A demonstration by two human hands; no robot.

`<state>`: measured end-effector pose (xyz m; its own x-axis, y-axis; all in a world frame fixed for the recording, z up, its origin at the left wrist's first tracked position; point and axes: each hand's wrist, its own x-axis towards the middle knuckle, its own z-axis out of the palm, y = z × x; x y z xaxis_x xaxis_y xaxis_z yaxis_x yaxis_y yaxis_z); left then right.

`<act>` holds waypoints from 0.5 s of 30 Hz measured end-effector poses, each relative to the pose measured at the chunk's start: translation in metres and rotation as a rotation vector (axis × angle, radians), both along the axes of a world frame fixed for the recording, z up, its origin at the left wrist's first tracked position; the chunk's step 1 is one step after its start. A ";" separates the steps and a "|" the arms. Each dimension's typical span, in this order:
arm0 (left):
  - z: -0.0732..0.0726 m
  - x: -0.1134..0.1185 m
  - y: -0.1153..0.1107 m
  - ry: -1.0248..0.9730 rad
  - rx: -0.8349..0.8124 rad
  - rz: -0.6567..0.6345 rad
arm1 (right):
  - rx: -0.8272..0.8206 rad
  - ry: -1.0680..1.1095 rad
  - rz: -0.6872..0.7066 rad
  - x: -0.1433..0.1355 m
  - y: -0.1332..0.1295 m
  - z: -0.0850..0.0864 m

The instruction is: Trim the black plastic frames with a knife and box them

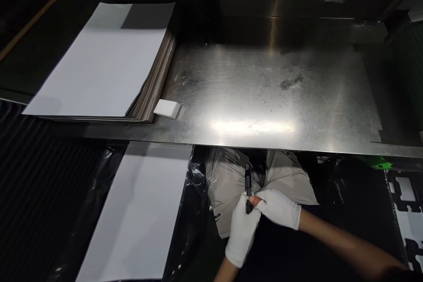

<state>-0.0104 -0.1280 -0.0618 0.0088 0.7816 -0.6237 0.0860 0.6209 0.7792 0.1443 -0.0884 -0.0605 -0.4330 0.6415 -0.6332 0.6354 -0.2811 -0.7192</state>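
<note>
Both our gloved hands meet below the steel table [274, 97] edge, over our lap. Our left hand [243, 229] wraps the lower end of a black utility knife [247, 185]; our right hand [279, 207] pinches it just above, bare fingertip on the body. The knife stands upright, its upper part poking above both fists. White sheet stack [99, 61] sits far left.
</note>
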 end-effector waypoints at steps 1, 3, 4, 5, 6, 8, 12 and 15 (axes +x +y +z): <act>0.000 0.000 0.000 0.002 -0.002 -0.003 | -0.002 0.010 0.000 0.000 0.000 0.000; 0.001 0.001 0.001 0.008 -0.001 -0.010 | -0.007 0.025 -0.004 0.000 0.000 -0.001; 0.001 0.001 0.001 0.010 0.001 -0.013 | -0.010 0.028 -0.007 0.000 0.000 -0.001; 0.002 0.001 0.002 0.011 0.002 -0.014 | -0.012 0.028 -0.009 0.001 0.000 -0.001; 0.002 0.002 0.002 0.009 0.002 -0.014 | -0.014 0.028 -0.009 0.001 0.000 -0.001; 0.002 0.002 0.002 0.003 0.000 -0.011 | -0.013 0.029 -0.010 0.001 0.000 -0.001; 0.002 0.002 0.002 0.003 0.000 -0.010 | 0.002 0.030 -0.010 0.001 0.000 -0.002; 0.001 0.001 0.002 0.005 -0.004 -0.006 | 0.006 0.026 -0.003 0.000 0.000 -0.002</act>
<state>-0.0092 -0.1265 -0.0611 0.0105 0.7793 -0.6266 0.0934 0.6231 0.7765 0.1445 -0.0886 -0.0623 -0.4475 0.6467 -0.6176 0.6155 -0.2782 -0.7374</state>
